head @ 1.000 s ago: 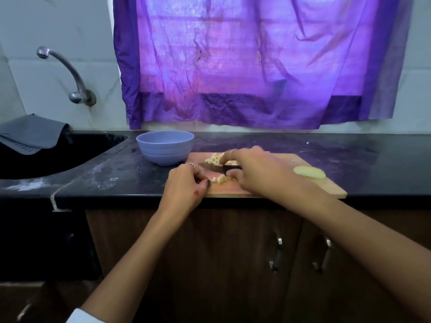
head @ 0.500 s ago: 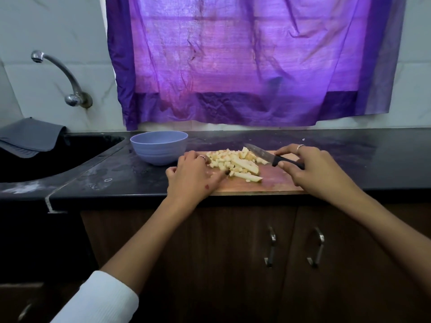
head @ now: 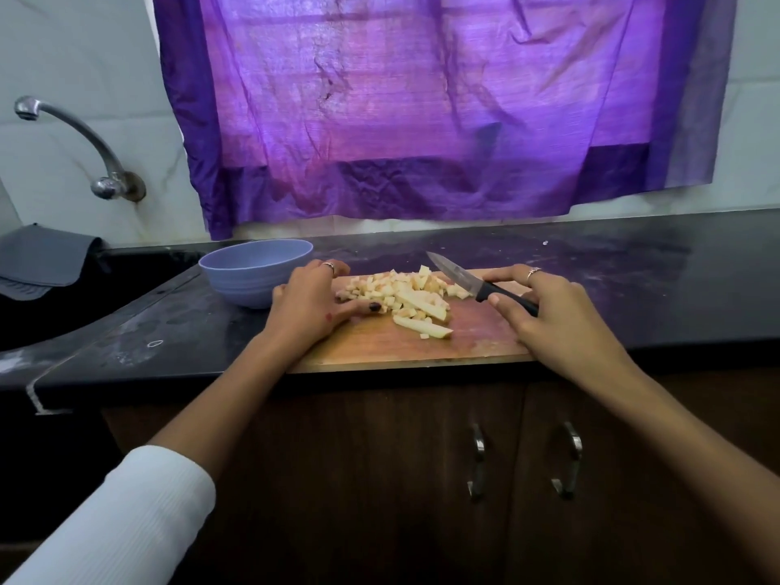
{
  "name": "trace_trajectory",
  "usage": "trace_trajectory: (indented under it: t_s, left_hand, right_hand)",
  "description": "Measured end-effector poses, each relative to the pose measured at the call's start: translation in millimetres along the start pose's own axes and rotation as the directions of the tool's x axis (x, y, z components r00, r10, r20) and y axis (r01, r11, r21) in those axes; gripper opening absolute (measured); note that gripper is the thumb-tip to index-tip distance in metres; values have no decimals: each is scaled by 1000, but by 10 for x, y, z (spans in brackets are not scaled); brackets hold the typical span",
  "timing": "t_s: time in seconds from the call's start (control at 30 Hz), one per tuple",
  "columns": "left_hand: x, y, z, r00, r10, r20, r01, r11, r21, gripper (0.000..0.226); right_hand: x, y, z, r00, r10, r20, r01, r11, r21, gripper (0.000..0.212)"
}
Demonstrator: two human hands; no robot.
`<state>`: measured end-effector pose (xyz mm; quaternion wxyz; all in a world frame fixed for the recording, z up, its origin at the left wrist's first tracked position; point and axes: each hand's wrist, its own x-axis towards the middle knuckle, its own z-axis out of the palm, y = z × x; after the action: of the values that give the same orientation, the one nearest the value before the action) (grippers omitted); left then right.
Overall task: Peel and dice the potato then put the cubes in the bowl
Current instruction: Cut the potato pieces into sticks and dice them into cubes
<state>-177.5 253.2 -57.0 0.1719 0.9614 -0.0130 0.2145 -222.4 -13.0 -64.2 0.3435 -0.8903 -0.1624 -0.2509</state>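
Right hand (head: 561, 308) gripping knife (head: 481, 282) clear of potato pieces (head: 405, 295); left hand (head: 310, 304) flat, fingers straight, steadying cutting board (head: 380, 348).

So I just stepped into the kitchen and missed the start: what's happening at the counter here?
A person is dicing potato on a wooden cutting board. The right hand holds a black-handled knife, blade lifted and pointing away over the board. The left hand rests at the board's left edge beside the potato pieces: mostly small cubes, with a few longer strips uncut. The blue bowl stands left of the board; its inside can't be seen.
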Motion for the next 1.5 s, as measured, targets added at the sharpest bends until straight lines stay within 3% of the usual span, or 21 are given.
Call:
trace_trajectory:
  t_s: [0.07,0.17,0.23,0.3,0.5,0.6,0.67,0.8,0.93,1.23,1.4,1.5]
  left_hand:
    - [-11,31,-17,997,77,-28,-79,995,-67,63]
    - [-126,191,12,943,287,-166,-311,940,-140,27]
    - [-185,304,76,880,432,-196,-441,897,-4,20]
    - [-172,393,142,853,493,-173,-475,870,136,22]
    - [-129,599,118,927,336,-167,-301,932,201,24]
    - [-284,688,44,913,368,-175,-372,928,8,29]
    - [-465,815,61,905,398,-152,-397,917,41,40]
    - [-668,1078,233,976,204,-81,-166,925,341,58]
    - [-645,1141,225,997,51,-65,-29,955,296,49]
    - [-553,1121,-88,989,144,30,-147,962,232,37]
    - [-403,878,-201,991,124,-52,-114,981,158,39]
    - [-268,646,-179,984,138,-110,-139,990,3,37]
  right_hand:
    - [30,30,11,1000,-8,-9,8,999,37,27]
    - [60,84,37,1000,-22,7,21,998,64,28]
    - [60,124,64,1000,-26,-6,27,997,72,27]
    - [55,173,73,999,-27,-16,29,995,91,26]
    - [37,263,53,999,-37,-14,39,976,212,26]
    - [12,270,61,996,-82,-39,90,955,282,25]
    - [-7,307,85,991,-109,-73,127,933,336,24]
    - [-10,383,119,989,-98,-112,136,902,411,26]
    - [37,385,134,994,-82,-76,107,890,444,24]
    - [63,373,109,999,-23,-42,39,899,437,19]
    - [76,363,131,999,12,-42,7,908,419,19]
    - [54,327,100,999,19,-37,-2,913,408,21]
